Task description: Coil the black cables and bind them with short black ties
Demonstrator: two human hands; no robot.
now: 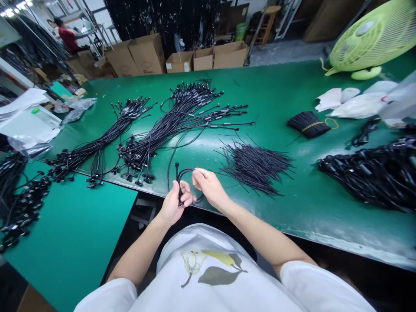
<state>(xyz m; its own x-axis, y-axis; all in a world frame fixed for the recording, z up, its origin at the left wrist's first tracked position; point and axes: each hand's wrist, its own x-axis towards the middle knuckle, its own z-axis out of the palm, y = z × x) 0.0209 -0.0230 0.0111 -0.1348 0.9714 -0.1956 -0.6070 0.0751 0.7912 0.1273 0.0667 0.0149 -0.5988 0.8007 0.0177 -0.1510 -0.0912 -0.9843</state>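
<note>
Right by the desk's near edge, left hand clasps a looped black cable, right hand pinching it closed-fingered!

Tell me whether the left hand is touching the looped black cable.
Touching. The head view shows the left hand gripping the looped black cable, which runs between its thumb and curled fingers.

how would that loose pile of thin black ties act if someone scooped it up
The pile of thin black ties would probably shed strands, since no band shows around it and ends stick out at many angles. Single ties look fairly springy or stiff, as most lie nearly straight. Each is likely very light, being so thin.
</note>
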